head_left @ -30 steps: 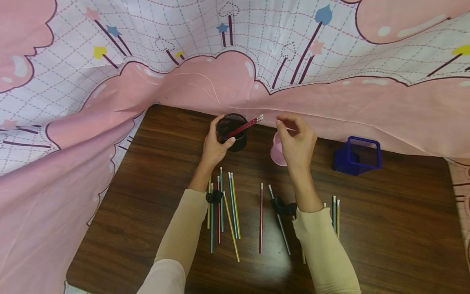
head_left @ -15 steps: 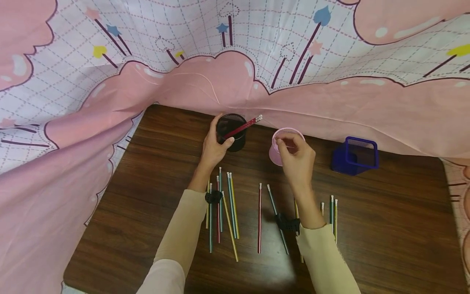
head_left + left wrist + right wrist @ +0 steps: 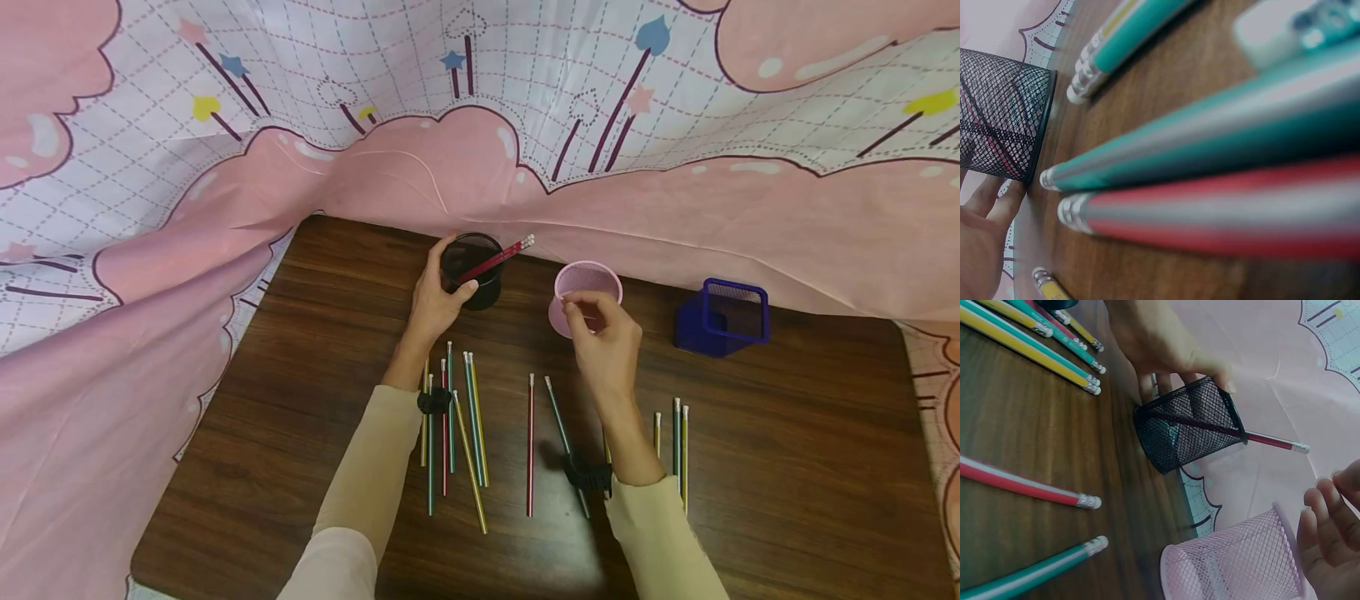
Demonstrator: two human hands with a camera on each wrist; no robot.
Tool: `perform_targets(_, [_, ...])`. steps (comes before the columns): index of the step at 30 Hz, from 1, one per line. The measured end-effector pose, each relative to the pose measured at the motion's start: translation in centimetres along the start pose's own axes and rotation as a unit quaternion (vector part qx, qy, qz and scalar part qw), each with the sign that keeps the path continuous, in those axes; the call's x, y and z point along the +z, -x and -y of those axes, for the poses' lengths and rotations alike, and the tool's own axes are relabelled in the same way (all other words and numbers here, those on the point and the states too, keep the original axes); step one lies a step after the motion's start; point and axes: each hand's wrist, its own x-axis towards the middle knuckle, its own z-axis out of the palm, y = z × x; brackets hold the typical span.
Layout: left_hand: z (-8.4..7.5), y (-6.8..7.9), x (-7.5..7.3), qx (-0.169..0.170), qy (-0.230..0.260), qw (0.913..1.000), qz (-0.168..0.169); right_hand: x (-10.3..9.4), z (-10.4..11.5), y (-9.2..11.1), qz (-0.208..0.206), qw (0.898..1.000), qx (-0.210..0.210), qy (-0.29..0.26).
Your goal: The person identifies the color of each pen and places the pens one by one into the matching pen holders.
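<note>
My left hand (image 3: 437, 307) holds the black mesh pencil cup (image 3: 486, 293) at the back of the table, its thumb and fingers around the side. Red pencils (image 3: 498, 260) lean in that cup, their white eraser ends sticking out to the right. My right hand (image 3: 611, 346) is at the near rim of the pink mesh cup (image 3: 559, 321), its fingers loosely curled and no object visible between them. In the right wrist view the pink cup (image 3: 1235, 559) stands beside those fingers. Whether a fingertip touches the rim, I cannot tell.
A blue square mesh holder (image 3: 708, 329) is at the back right. Several green, yellow and red pencils lie in front of the left cup; a red pencil (image 3: 530, 450) and a green pencil (image 3: 558, 417) lie mid-table. Others lie by the right forearm. A patterned cloth (image 3: 675, 208) hangs behind.
My right hand has moved down and toward me from above the pink cup, uncovering more of its rim. The left hand keeps its hold on the black cup.
</note>
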Motion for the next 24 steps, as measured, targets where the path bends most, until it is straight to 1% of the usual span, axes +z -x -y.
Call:
perform_targets(5, [0.1, -0.1, 0.1, -0.006, 0.017, 0.9998, 0.003, -0.3, -0.2, 0.7, 0.005, 1.000, 0.005, 0.004])
perform_targets(10, [0.0, -0.1, 0.2, -0.014, 0.019, 0.9997, 0.006, -0.4, -0.7, 1.6, 0.019, 1.000, 0.019, 0.010])
perform_targets(12, [-0.5, 0.1, 0.1, -0.016, 0.021, 0.9996, 0.004, -0.4, -1.2, 1.9, 0.022, 0.999, 0.031, 0.013])
perform_targets(16, [-2.7, 0.7, -0.5, -0.010, 0.034, 0.9993, 0.006, -0.2, -3.6, 2.5, 0.030, 0.998, 0.056, 0.011])
perform_targets(19, [-3.9, 1.0, -0.8, -0.011, 0.035, 0.9993, 0.010, -0.1, -5.3, 2.9, 0.046, 0.997, 0.067, 0.009])
perform_targets(23, [-3.7, 0.9, -0.8, -0.010, 0.039, 0.9991, 0.014, -0.4, -6.2, 3.3, 0.073, 0.995, 0.075, 0.007])
perform_targets(24, [-3.3, 0.8, -0.7, -0.008, 0.042, 0.9990, 0.013, -0.4, -6.3, 3.4, 0.078, 0.994, 0.075, 0.009])
